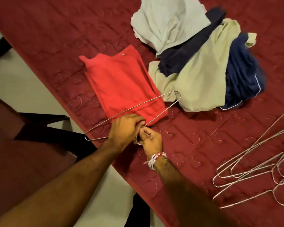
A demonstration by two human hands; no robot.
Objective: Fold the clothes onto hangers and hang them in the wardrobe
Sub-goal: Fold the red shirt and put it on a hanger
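Observation:
A folded red garment (pixel 120 81) lies on the maroon quilted bed (pixel 56 38). A wire hanger (pixel 170 95) lies across the garment's near end, with the cloth passing through its frame. My left hand (pixel 125 128) grips the near hem of the red garment together with the hanger wire. Close beside it, my right hand (pixel 152 140), with beaded bracelets on the wrist, pinches the hanger's hook. The two hands touch at the fingertips.
A heap of clothes (pixel 203 63) in pale grey, beige and navy sits right of the red garment. Several spare wire hangers (pixel 256 169) lie at the right edge. A dark chair (pixel 31 136) stands on the light floor (pixel 15 89) to the left.

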